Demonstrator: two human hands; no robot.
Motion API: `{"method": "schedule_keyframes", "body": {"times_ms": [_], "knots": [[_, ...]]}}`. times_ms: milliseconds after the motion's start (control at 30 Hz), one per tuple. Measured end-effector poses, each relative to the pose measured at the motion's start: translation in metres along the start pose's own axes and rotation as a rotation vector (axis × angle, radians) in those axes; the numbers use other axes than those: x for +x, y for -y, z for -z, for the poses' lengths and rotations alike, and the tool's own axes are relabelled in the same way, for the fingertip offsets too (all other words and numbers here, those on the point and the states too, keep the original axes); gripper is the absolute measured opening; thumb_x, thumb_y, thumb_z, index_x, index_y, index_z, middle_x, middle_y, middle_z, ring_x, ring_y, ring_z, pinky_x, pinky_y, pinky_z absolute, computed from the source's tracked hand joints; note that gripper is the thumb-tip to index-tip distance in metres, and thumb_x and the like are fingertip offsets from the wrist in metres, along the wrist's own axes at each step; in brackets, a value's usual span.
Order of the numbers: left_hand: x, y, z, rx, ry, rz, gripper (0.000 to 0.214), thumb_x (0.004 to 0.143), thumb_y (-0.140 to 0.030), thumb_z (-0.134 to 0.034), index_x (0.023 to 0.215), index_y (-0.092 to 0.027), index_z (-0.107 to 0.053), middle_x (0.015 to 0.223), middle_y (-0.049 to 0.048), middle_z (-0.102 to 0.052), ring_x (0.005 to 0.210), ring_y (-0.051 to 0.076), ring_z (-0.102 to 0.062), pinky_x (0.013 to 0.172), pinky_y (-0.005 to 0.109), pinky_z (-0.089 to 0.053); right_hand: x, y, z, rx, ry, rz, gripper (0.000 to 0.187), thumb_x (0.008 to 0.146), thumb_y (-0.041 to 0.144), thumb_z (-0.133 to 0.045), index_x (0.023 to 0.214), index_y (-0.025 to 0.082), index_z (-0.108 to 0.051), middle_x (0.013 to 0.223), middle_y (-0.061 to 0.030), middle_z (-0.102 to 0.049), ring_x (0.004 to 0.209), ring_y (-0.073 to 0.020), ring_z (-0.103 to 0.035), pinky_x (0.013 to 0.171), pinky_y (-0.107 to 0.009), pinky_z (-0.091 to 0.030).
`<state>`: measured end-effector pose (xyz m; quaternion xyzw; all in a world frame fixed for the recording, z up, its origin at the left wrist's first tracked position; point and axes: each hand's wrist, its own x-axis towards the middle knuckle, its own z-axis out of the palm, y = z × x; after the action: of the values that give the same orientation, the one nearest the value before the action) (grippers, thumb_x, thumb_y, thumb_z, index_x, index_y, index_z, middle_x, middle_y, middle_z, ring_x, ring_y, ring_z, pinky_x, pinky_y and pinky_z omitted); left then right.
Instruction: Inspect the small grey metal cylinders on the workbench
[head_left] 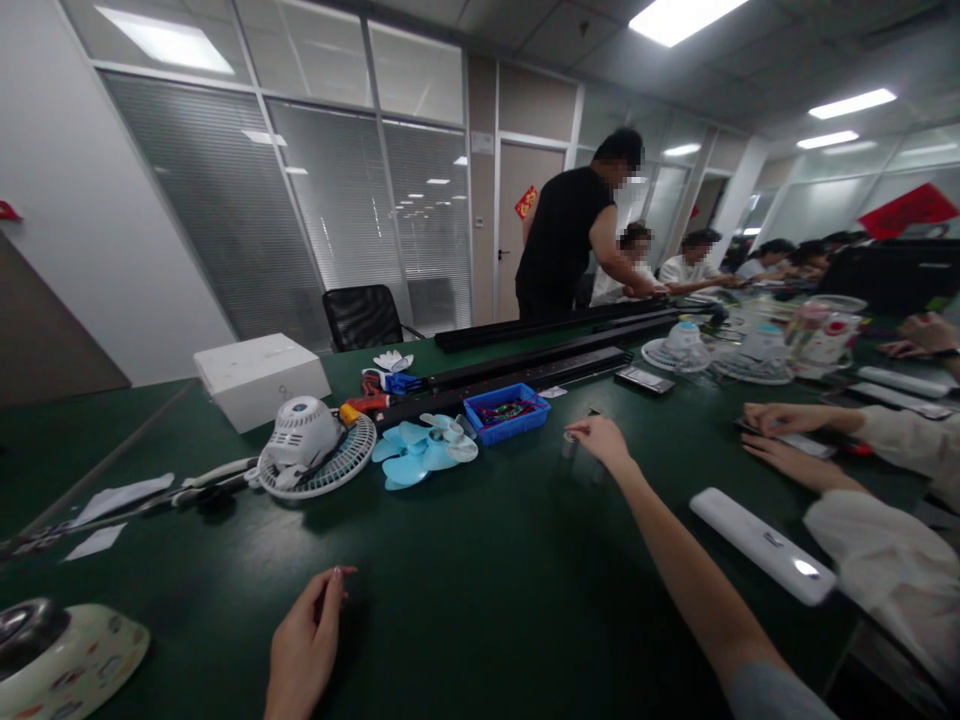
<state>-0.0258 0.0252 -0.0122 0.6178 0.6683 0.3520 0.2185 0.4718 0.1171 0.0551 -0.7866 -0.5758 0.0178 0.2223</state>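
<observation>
My right hand [604, 442] reaches forward over the dark green table, with its fingers pinched at a small, pale, round piece [569, 437]. That piece is too small to name, and a small dark bit shows just behind the fingers. Nearer to me, my left hand [304, 640] hovers low over the table, its fingers curled toward the thumb. Whether anything lies inside that curl cannot be seen. Between and beyond the hands sit a blue plastic bin [508, 428] holding small coloured parts and light blue fan blades [420, 455].
A white fan head on its grille [319, 485], a white box [261, 375] and long black rails [525, 375] stand farther back. A patterned appliance [97, 660] is at the near left. On the right, a white oblong case [761, 545] lies by a co-worker's hands [795, 450].
</observation>
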Motion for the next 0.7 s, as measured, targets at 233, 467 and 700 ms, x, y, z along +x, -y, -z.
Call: {"method": "schedule_keyframes", "body": {"times_ms": [233, 467, 700], "knots": [[-0.001, 0.000, -0.001, -0.002, -0.010, -0.021, 0.057, 0.082, -0.065, -0.035, 0.100, -0.021, -0.065, 0.069, 0.0007, -0.067, 0.065, 0.021, -0.066, 0.059, 0.027, -0.049, -0.003, 0.005, -0.002, -0.054, -0.047, 0.052, 0.027, 0.088, 0.027, -0.052, 0.103, 0.028, -0.074, 0.100, -0.0046, -0.073, 0.090, -0.0205, -0.067, 0.078, -0.028, -0.049], [0.000, 0.003, -0.002, -0.028, -0.005, -0.018, 0.056, 0.082, -0.066, -0.036, 0.100, -0.021, -0.065, 0.073, 0.0012, -0.068, 0.071, 0.022, -0.067, 0.063, 0.028, -0.050, -0.002, 0.004, -0.008, -0.025, -0.089, 0.042, 0.027, 0.088, 0.031, -0.052, 0.103, 0.030, -0.074, 0.098, -0.0028, -0.074, 0.086, -0.0196, -0.068, 0.072, -0.026, -0.050], [0.001, 0.005, -0.003, -0.028, -0.004, -0.003, 0.056, 0.082, -0.065, -0.036, 0.100, -0.021, -0.065, 0.074, 0.0021, -0.069, 0.072, 0.022, -0.067, 0.064, 0.029, -0.050, -0.001, -0.001, -0.013, 0.003, -0.088, 0.013, 0.025, 0.086, 0.032, -0.054, 0.101, 0.031, -0.074, 0.096, -0.0011, -0.074, 0.085, -0.0187, -0.068, 0.070, -0.025, -0.050]]}}
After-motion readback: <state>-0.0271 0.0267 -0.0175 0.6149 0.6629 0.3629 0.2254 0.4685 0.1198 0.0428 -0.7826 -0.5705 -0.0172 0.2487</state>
